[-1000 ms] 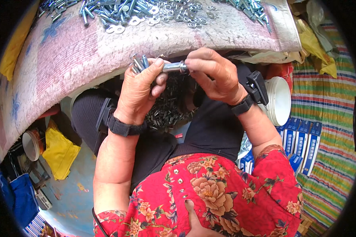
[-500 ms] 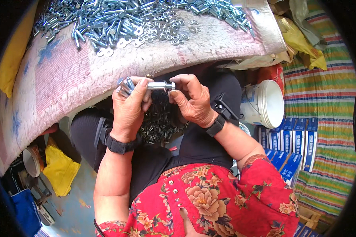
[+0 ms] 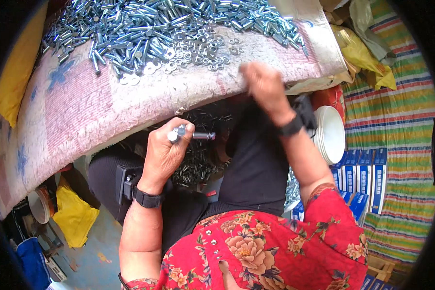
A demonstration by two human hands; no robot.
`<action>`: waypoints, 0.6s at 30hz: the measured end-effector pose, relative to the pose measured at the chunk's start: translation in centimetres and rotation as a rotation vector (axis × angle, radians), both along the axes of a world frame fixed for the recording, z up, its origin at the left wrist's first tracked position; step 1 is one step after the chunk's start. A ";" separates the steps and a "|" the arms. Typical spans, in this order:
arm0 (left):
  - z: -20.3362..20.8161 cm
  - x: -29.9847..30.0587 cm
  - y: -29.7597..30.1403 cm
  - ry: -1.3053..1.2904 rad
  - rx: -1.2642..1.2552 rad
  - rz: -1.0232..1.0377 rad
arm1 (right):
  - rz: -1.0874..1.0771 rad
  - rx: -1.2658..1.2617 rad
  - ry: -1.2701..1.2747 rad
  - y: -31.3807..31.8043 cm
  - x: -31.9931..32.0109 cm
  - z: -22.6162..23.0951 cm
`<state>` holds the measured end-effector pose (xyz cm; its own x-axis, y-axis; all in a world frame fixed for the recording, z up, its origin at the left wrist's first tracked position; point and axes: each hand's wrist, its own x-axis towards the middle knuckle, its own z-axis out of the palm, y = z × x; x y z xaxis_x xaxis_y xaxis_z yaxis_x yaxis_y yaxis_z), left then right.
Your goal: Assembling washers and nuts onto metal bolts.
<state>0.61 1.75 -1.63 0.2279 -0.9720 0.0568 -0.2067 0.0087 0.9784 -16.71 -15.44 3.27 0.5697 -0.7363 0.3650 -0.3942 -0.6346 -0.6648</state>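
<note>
My left hand (image 3: 165,152) is closed around shiny metal bolts (image 3: 204,136). One points to the right from between thumb and fingers, with a darker end, and a round end of another shows beside the thumb. Smeared by motion, my right hand (image 3: 267,87) is above the near edge of the padded table (image 3: 82,113); its fingers cannot be made out. Beyond both hands, a heap of bolts and sleeves (image 3: 130,34) covers the far part of the table. Washers and nuts (image 3: 198,50) lie loose at the heap's near side.
Between my knees is a dark pile of small metal parts (image 3: 193,166). To the right stand a white bucket (image 3: 329,135) and blue-and-white boxes (image 3: 365,169) on a striped sheet (image 3: 401,145). A yellow cloth (image 3: 76,215) lies at lower left.
My right hand has left the bolt's end and moved up and right toward the table. My left hand has lowered slightly and turned, still holding bolts.
</note>
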 end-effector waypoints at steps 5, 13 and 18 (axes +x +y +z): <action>-0.3 -0.1 -0.5 0.222 0.097 -0.103 | -0.220 -0.595 0.207 -12.2 3.1 -0.5; 0.1 -0.1 -0.9 0.369 0.212 -0.173 | -0.273 -0.531 0.465 -15.4 4.3 -2.7; 0.0 0.2 -0.9 0.479 0.257 -0.157 | 0.035 0.191 -0.189 -8.3 2.8 0.3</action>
<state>0.81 0.82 -1.67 0.0218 -0.9653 -0.2602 0.2452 -0.2471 0.9374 -13.86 -23.75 3.54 0.5311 -0.7831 0.3236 -0.2311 -0.5014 -0.8338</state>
